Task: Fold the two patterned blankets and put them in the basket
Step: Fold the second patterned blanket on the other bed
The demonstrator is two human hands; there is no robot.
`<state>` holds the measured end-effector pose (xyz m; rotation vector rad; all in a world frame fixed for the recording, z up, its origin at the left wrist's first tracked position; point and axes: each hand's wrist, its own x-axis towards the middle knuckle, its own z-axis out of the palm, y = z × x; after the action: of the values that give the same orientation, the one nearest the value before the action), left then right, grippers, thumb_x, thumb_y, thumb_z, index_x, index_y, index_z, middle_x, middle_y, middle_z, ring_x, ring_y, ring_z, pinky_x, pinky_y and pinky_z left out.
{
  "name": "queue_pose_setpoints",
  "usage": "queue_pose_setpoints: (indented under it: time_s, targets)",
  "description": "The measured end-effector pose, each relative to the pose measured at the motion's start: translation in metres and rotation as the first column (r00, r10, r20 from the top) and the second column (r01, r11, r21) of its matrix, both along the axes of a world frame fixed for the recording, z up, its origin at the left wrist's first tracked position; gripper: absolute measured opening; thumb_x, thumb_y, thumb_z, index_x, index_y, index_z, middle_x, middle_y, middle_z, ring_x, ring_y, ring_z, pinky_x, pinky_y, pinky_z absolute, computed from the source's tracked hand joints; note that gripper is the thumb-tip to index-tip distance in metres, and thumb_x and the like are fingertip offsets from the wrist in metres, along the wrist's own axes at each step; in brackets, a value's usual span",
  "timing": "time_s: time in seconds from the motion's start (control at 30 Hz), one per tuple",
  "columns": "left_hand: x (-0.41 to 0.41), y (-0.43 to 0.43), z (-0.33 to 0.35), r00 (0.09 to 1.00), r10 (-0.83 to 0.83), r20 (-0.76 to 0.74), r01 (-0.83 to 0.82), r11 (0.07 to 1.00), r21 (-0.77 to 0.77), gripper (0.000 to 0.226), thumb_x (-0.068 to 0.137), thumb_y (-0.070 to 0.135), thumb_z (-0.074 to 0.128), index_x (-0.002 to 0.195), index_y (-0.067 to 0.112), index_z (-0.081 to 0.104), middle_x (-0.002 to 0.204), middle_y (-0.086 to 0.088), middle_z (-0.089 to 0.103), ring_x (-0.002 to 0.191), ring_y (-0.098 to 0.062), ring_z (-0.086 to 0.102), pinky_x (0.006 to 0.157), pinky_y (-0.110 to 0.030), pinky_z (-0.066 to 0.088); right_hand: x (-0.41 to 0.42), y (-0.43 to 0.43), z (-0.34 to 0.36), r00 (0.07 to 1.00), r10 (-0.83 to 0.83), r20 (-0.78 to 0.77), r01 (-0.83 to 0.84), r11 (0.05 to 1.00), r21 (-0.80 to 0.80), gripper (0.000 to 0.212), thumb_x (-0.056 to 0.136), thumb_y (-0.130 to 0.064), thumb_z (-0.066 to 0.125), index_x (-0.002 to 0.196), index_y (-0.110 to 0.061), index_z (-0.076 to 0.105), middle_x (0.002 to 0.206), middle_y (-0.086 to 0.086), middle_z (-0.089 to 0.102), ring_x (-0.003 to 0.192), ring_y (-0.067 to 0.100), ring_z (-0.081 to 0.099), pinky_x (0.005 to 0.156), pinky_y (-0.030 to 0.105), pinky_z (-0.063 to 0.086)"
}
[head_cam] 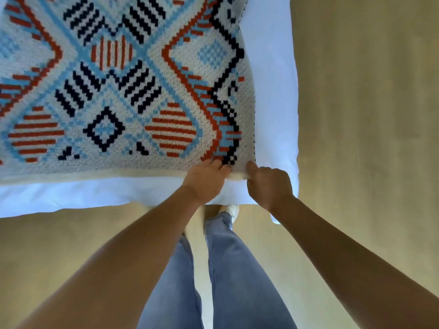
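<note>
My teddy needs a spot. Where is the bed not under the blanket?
The white sheet is bare along the near edge left of the left hand, and along the right edge beside the patterned blanket. Crowded corner: that hand and the right hand grip the blanket.

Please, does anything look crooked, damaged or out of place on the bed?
Nothing stands out. The red-blue-black patterned knitted blanket lies flat and square on the white sheet; the left hand and right hand hold its near corner.

The blanket point(123, 91) lies on the bed point(273, 67); left hand point(204, 180) beside right hand point(268, 185) at its near right corner
</note>
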<state>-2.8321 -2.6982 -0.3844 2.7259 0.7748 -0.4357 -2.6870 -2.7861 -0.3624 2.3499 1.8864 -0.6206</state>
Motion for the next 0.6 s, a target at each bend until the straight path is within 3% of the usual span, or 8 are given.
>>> queue_pose_setpoints:
  time_s: [0.07, 0.13, 0.2, 0.33, 0.43, 0.5, 0.6]
  targets:
    - [-0.001, -0.010, -0.011, 0.991, -0.063, -0.121, 0.062, 0.998, -0.009, 0.043, 0.091, 0.009, 0.040, 0.133, 0.012, 0.037, 0.128, -0.008, 0.048, 0.117, -0.025, 0.045, 0.086, -0.034, 0.046, 0.001, -0.018, -0.020, 0.990, 0.099, 0.099, -0.069, 0.960, -0.273, 0.063, 0.088, -0.009, 0.046, 0.145, -0.016, 0.020, 0.079, 0.007, 0.060, 0.062, 0.025, 0.057, 0.045, 0.023, 0.026]
    - [-0.004, -0.020, -0.019, 0.982, -0.096, -0.165, 0.088, 0.995, -0.054, 0.045, 0.091, 0.012, 0.041, 0.135, 0.008, 0.034, 0.137, -0.012, 0.041, 0.126, -0.028, 0.037, 0.097, -0.037, 0.040, -0.003, -0.028, -0.038, 0.987, 0.104, 0.121, -0.057, 0.938, -0.341, 0.079, 0.087, -0.014, 0.051, 0.148, -0.020, 0.000, 0.101, 0.009, 0.058, 0.085, 0.025, 0.060, 0.059, 0.029, 0.038]
    - [-0.007, -0.026, -0.023, 0.984, -0.131, -0.121, 0.118, 0.987, -0.112, 0.046, 0.092, 0.019, 0.041, 0.135, 0.007, 0.036, 0.143, -0.012, 0.037, 0.133, -0.026, 0.030, 0.107, -0.038, 0.031, -0.011, -0.033, -0.048, 0.991, 0.023, 0.134, 0.024, 0.941, -0.336, 0.087, 0.085, -0.027, 0.056, 0.147, -0.020, -0.004, 0.121, 0.011, 0.049, 0.106, 0.027, 0.050, 0.076, 0.035, 0.042]
    - [-0.013, -0.021, -0.011, 0.994, -0.107, -0.019, 0.102, 0.979, -0.177, 0.042, 0.090, 0.019, 0.043, 0.131, 0.010, 0.044, 0.135, -0.009, 0.047, 0.125, -0.023, 0.040, 0.103, -0.036, 0.033, -0.024, -0.032, -0.040, 0.988, -0.073, 0.136, 0.109, 0.955, -0.277, 0.079, 0.083, -0.045, 0.051, 0.146, -0.018, 0.011, 0.129, 0.011, 0.042, 0.114, 0.028, 0.045, 0.085, 0.038, 0.042]
    - [-0.010, -0.011, 0.009, 0.995, -0.095, 0.036, 0.100, 0.981, -0.166, 0.034, 0.089, 0.017, 0.043, 0.121, 0.008, 0.049, 0.117, -0.008, 0.055, 0.106, -0.022, 0.050, 0.085, -0.032, 0.040, -0.028, -0.028, -0.021, 0.986, -0.135, 0.102, 0.157, 0.954, -0.256, 0.056, 0.085, -0.040, 0.049, 0.132, -0.013, 0.033, 0.125, 0.010, 0.044, 0.110, 0.028, 0.047, 0.082, 0.037, 0.043]
    - [-0.005, -0.001, 0.026, 0.994, -0.093, 0.063, 0.101, 0.985, -0.137, 0.024, 0.089, 0.016, 0.043, 0.110, 0.008, 0.052, 0.106, -0.008, 0.056, 0.096, -0.022, 0.052, 0.073, -0.028, 0.037, -0.027, -0.023, -0.006, 0.983, -0.165, 0.074, 0.178, 0.957, -0.230, 0.046, 0.087, -0.037, 0.047, 0.125, -0.012, 0.039, 0.122, 0.010, 0.045, 0.109, 0.028, 0.048, 0.082, 0.037, 0.043]
    - [0.013, 0.016, 0.053, 0.996, -0.061, 0.066, 0.066, 0.994, -0.082, 0.022, 0.091, 0.019, 0.042, 0.108, 0.009, 0.053, 0.101, -0.006, 0.056, 0.092, -0.020, 0.053, 0.074, -0.030, 0.042, -0.017, -0.010, 0.014, 0.984, -0.173, 0.027, 0.175, 0.968, -0.180, 0.038, 0.088, -0.030, 0.045, 0.120, -0.011, 0.041, 0.119, 0.008, 0.047, 0.108, 0.027, 0.047, 0.081, 0.036, 0.040]
